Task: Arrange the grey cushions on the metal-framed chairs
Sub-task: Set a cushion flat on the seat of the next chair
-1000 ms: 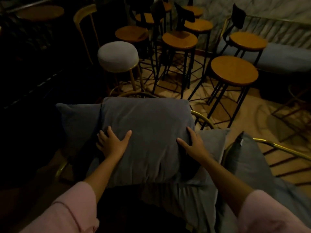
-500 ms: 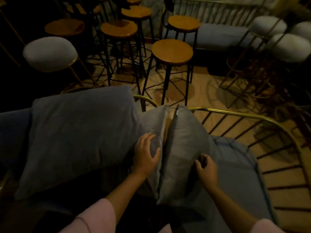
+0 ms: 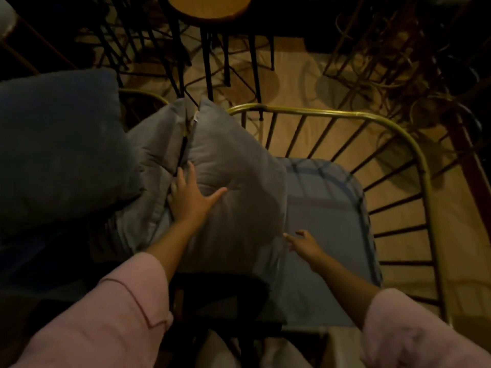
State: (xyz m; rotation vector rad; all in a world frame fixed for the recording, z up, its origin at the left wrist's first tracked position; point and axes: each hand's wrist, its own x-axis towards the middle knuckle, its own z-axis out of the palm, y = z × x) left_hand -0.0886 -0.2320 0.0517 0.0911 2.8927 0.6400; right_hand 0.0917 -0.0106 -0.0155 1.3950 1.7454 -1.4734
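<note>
A grey cushion (image 3: 239,187) stands tilted on the left part of a metal-framed chair (image 3: 414,144) with a brass rail and dark spindles. My left hand (image 3: 190,199) lies flat on this cushion's left edge, fingers spread, some tucked into the gap beside a second grey cushion (image 3: 156,160). A third, darker cushion (image 3: 61,144) lies on the chair to the left. My right hand (image 3: 303,243) hovers with fingers apart at the first cushion's lower right corner, over the chair's blue-grey seat pad (image 3: 326,224); whether it touches is unclear.
A wooden round-topped stool (image 3: 210,6) with black legs stands just beyond the chair backs, among more dark stool legs. Tangled metal frames (image 3: 398,57) fill the far right. Tan floor (image 3: 300,75) shows behind the chair. Pink sleeves cover both forearms.
The view has swung right and down onto the right chair. My left hand moved from the second cushion onto the right one. My right hand let go of it and opened.
</note>
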